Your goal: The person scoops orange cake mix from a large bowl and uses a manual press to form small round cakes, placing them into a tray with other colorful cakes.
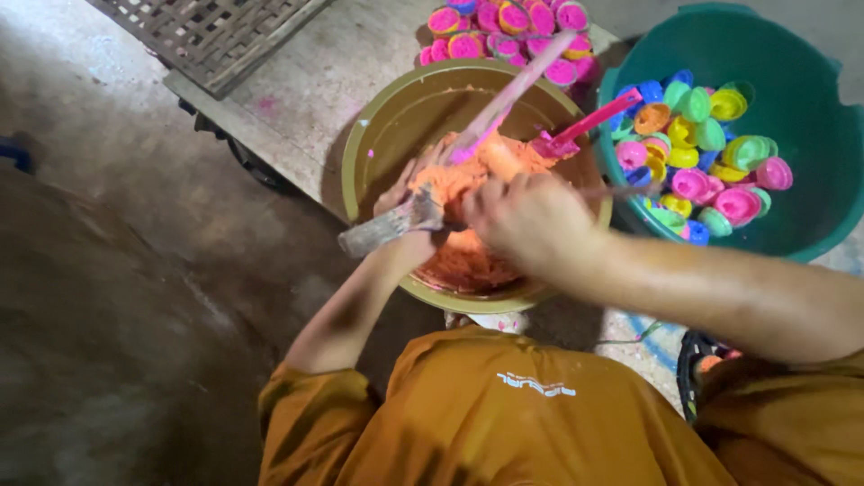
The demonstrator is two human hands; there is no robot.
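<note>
Head view looks straight down on my two hands over a round olive-gold metal bowl [378, 126] half filled with wet orange paste [468, 256]. My left hand [416, 200] is smeared with that paste, and its fingers are curled tight round a flat, worn, grey wooden scraper [382, 227] whose blade juts out past the bowl's left rim. My right hand [531, 220] sits closed just beside it, above the paste; motion blur hides what it grips, so I cannot tell. A long pale-pink stick [513, 90] and a bright pink plastic scoop [585, 124] lean in the paste at the far side. Beyond the bowl's far rim lies a heap of pink round moulds packed with orange filling [504, 27], cut off by the top edge. Touching the bowl's right rim is a deep teal plastic tub [810, 117] holding small cup-shaped caps in pink, yellow, green and blue [711, 153]. White lettering on my orange shirt [504, 423] is blurred.
</note>
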